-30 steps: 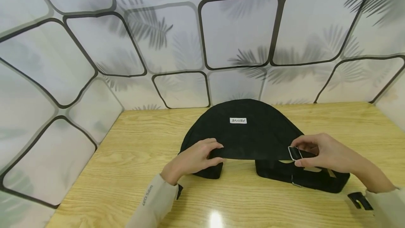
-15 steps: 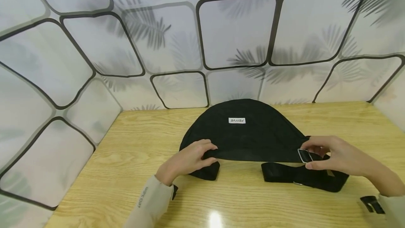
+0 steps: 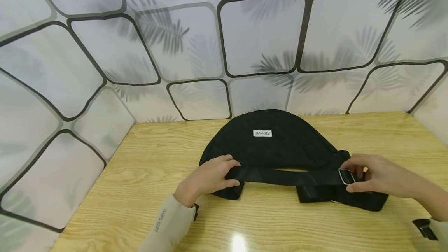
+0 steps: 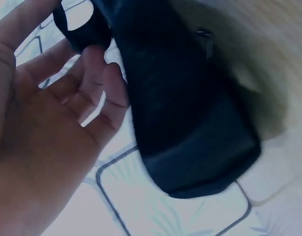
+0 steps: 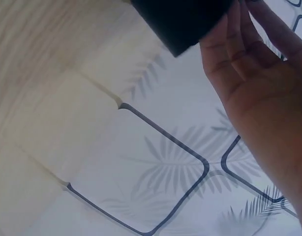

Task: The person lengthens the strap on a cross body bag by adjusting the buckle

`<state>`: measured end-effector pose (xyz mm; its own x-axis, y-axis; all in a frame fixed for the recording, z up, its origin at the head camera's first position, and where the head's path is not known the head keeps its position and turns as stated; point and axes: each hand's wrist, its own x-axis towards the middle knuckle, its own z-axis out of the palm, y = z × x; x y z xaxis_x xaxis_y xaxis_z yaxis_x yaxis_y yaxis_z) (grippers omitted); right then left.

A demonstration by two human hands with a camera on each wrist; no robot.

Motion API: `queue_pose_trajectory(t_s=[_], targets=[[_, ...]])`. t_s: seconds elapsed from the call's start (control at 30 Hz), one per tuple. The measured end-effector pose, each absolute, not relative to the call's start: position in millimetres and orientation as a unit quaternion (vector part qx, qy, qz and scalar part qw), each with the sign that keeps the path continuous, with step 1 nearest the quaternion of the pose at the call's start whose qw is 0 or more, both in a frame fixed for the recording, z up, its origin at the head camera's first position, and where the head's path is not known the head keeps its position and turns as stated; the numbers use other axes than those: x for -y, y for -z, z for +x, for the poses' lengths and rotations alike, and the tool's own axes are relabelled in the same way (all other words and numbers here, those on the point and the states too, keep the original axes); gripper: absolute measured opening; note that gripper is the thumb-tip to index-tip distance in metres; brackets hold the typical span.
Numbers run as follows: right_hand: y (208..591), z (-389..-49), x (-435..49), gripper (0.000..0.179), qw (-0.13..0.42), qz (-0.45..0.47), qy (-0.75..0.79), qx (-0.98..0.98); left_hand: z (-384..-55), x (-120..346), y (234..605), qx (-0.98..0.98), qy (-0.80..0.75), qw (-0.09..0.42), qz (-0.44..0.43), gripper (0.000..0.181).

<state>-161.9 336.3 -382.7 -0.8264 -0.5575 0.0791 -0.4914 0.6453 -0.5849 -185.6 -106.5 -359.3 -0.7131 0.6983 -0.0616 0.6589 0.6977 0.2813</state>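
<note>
A black half-moon fabric bag (image 3: 276,147) with a small white label (image 3: 262,133) lies on the table, its curved side away from me. My left hand (image 3: 208,176) holds the left end of its front edge, thumb below. A flat black strap (image 3: 276,177) stretches along that edge between both hands. At the right, my right hand (image 3: 378,176) pinches the strap beside a metal slider buckle (image 3: 346,176). A lower fold of strap (image 3: 316,193) lies under it. Dark fabric (image 4: 185,108) fills the middle of the left wrist view, by the fingertips.
The light wood table (image 3: 147,158) extends around the bag and meets a patterned backdrop (image 3: 262,38) behind it. Another backdrop panel (image 3: 38,100) stands along the left side. A black wrist band (image 3: 425,228) shows near the right sleeve.
My right hand has moved right with the buckle, drawing the strap straight across the front edge. My left hand has shifted slightly left and still holds the left end.
</note>
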Motion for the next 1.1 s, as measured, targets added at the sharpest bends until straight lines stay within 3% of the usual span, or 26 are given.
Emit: queue_pose_trajectory(t_s=[0.1,0.23,0.53,1.1], targets=[[377.2,-159.9,-339.4,0.042,0.075,-0.27,0.301,-0.912,-184.4,100.1,355.1,-0.922,-0.1,0.077,0.366,0.049],[372.1,-157.2,-347.0,0.042,0.062,-0.256,0.278,-0.924,-183.4,93.2,350.1,-0.922,-0.09,0.047,0.374,0.052],[368.5,-151.8,-360.8,0.027,0.048,-0.249,0.233,-0.939,-188.5,62.5,339.5,-0.902,-0.136,0.019,0.409,0.044],[381.5,-147.4,-372.3,0.019,0.072,-0.29,0.261,-0.918,-206.6,-12.0,353.0,-0.85,-0.246,0.142,0.444,0.028]])
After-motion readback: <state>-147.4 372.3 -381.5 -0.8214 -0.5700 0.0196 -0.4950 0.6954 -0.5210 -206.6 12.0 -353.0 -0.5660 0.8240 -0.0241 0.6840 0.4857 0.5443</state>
